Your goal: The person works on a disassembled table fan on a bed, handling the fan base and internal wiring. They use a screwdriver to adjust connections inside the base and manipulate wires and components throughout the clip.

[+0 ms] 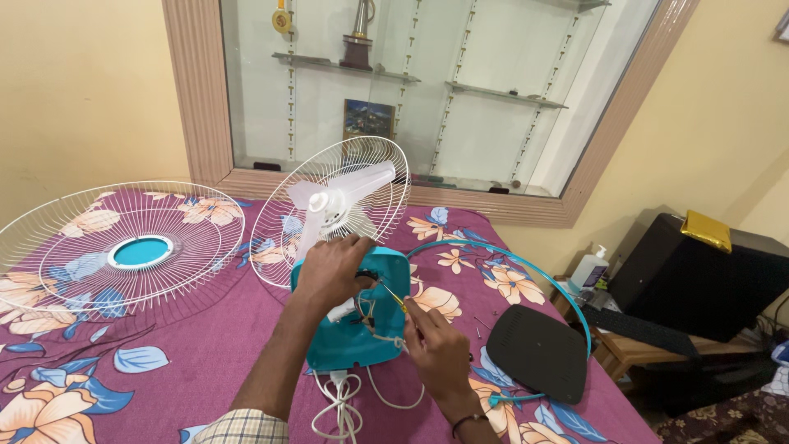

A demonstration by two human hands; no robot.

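Fan motor housing under both hands

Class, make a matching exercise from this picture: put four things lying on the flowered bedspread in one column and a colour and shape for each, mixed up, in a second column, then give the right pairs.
Things:
1. loose round wire fan guard
2. open motor housing of the fan
3. flat plastic cover
4. thin hoop-shaped rim

Descriptions:
A. black, flat with rounded corners
B. white wire with a teal centre disc
C. teal ring, thin and open
D. teal box with white wires inside

Pairs: 1-B, 2-D, 3-A, 4-C
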